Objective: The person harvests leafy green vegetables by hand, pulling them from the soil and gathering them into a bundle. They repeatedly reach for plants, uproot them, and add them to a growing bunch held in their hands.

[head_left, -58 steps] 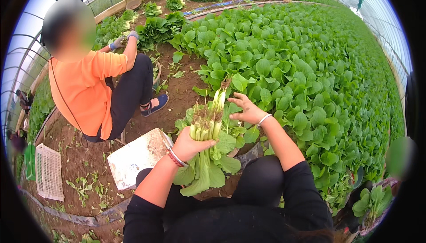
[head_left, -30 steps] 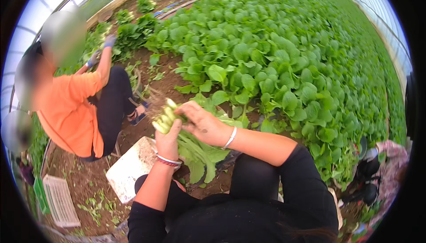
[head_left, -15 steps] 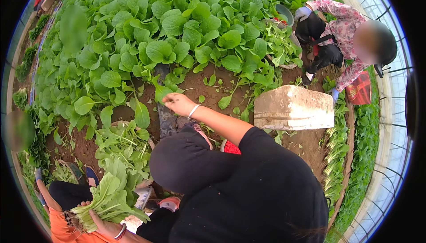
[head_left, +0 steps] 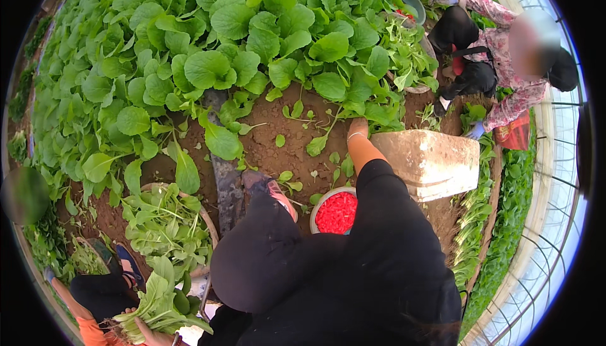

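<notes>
At the lower left my left hand (head_left: 149, 334) is wrapped round a bunch of leafy greens (head_left: 156, 303), its roots pointing left and its leaves right. My right arm stretches forward, a white bracelet on the wrist. My right hand (head_left: 358, 127) reaches down at the edge of the growing greens (head_left: 328, 87), beside a dirt-stained white box (head_left: 429, 163). Leaves hide its fingers, so its grip does not show. A basket heaped with picked greens (head_left: 167, 223) stands ahead of my left hand.
A round tub of small red pieces (head_left: 336, 213) sits by my knee. On the right a co-worker (head_left: 505, 62) in a flowered top crouches near another basket of greens (head_left: 407, 55). A person in orange (head_left: 91, 330) is at the lower left. Laid greens (head_left: 470, 232) line the right side.
My right hand has moved right and toward the white box, down among the leaves. The red pieces have come into fuller view. My left hand still holds the bunch, now lower in the picture.
</notes>
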A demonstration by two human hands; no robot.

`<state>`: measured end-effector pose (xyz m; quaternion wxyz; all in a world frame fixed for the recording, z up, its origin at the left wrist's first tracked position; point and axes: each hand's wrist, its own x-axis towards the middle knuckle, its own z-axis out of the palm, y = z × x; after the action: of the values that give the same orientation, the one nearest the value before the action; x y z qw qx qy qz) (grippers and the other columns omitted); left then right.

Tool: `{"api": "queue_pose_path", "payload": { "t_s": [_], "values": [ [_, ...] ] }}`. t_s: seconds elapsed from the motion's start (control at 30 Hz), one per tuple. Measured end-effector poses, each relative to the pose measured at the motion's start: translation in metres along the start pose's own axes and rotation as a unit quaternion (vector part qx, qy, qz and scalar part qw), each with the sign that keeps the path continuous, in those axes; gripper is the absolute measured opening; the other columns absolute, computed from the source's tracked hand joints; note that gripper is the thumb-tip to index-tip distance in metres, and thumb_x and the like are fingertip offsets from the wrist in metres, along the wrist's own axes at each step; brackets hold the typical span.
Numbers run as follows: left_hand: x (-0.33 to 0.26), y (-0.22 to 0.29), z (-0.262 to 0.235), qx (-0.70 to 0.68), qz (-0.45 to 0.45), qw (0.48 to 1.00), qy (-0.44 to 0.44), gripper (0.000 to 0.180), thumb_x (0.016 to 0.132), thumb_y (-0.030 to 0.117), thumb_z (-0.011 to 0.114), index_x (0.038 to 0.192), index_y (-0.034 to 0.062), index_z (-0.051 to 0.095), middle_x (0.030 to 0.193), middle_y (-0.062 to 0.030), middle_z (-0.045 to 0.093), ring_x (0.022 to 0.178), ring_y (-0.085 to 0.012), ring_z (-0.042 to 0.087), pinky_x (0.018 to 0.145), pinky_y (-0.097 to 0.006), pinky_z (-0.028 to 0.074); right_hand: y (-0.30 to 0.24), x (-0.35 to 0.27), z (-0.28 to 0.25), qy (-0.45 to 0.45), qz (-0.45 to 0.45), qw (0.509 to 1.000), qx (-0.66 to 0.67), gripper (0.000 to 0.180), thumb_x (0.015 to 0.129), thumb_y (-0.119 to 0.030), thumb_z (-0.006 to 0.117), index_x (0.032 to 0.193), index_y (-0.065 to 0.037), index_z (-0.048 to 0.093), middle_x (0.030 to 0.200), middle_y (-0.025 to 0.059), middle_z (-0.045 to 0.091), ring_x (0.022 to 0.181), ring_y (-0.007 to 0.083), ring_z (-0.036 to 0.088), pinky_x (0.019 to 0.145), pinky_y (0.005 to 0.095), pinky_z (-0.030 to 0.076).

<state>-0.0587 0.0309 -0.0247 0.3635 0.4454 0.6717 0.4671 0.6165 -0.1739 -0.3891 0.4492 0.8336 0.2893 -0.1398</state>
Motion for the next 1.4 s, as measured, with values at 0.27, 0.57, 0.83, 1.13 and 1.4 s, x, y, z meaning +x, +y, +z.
{"api": "queue_pose_path", "payload": {
  "t_s": [0.27,0.57,0.83,1.13,1.4],
  "values": [
    [-0.016,0.017,0.022,0.032,0.006,0.998,0.048,0.039,0.081,0.01,0.055,0.118,-0.0012,0.048,0.112,-0.014,0.055,0.097,-0.0258,0.054,0.084,-0.035,0.044,-0.001,-0.006,-0.047,-0.132,-0.087,0.987,-0.014,0.039,0.086,-0.03,0.048,0.12,-0.011,0.053,0.127,0.0065,0.049,0.116,0.0211,0.046,0.09,0.0372,0.037],
    [-0.006,0.014,0.023,-0.002,0.03,0.999,0.023,0.039,0.088,0.007,0.048,0.124,-0.005,0.041,0.121,-0.012,0.049,0.106,-0.0193,0.05,0.093,-0.033,0.04,0.003,-0.002,-0.015,-0.132,-0.125,0.983,0.018,0.033,0.086,-0.028,0.051,0.112,-0.01,0.058,0.121,0.0053,0.053,0.107,0.0218,0.053,0.083,0.0424,0.042],
    [0.0,-0.004,0.0,-0.116,0.021,0.993,-0.017,0.046,0.086,0.005,0.05,0.128,-0.0046,0.034,0.124,-0.0136,0.046,0.107,-0.0203,0.049,0.094,-0.034,0.038,-0.003,-0.093,-0.1,0.064,-0.178,0.981,0.051,0.034,0.084,-0.018,0.048,0.117,-0.007,0.049,0.097,0.0083,0.063,0.093,0.0228,0.058,0.084,0.0402,0.037],
    [-0.039,0.041,0.033,-0.171,0.071,0.979,-0.082,0.049,0.078,-0.001,0.058,0.123,-0.0042,0.039,0.109,-0.0132,0.052,0.097,-0.0202,0.052,0.09,-0.033,0.041,-0.047,-0.111,-0.2,0.072,-0.297,0.773,0.556,0.04,0.07,-0.007,0.068,0.106,-0.003,0.053,0.101,0.0135,0.06,0.093,0.0262,0.059,0.081,0.0335,0.046],
    [-0.069,0.05,0.048,-0.083,0.011,0.96,-0.267,0.048,0.07,-0.008,0.061,0.116,-0.0031,0.046,0.103,-0.0119,0.058,0.092,-0.0194,0.058,0.081,-0.032,0.047,-0.089,-0.258,-0.416,-0.225,-0.512,0.144,0.816,0.047,0.074,0.003,0.065,0.117,-0.002,0.046,0.082,0.0035,0.058,0.085,0.0197,0.059,0.084,0.0311,0.042]
  ]
}}
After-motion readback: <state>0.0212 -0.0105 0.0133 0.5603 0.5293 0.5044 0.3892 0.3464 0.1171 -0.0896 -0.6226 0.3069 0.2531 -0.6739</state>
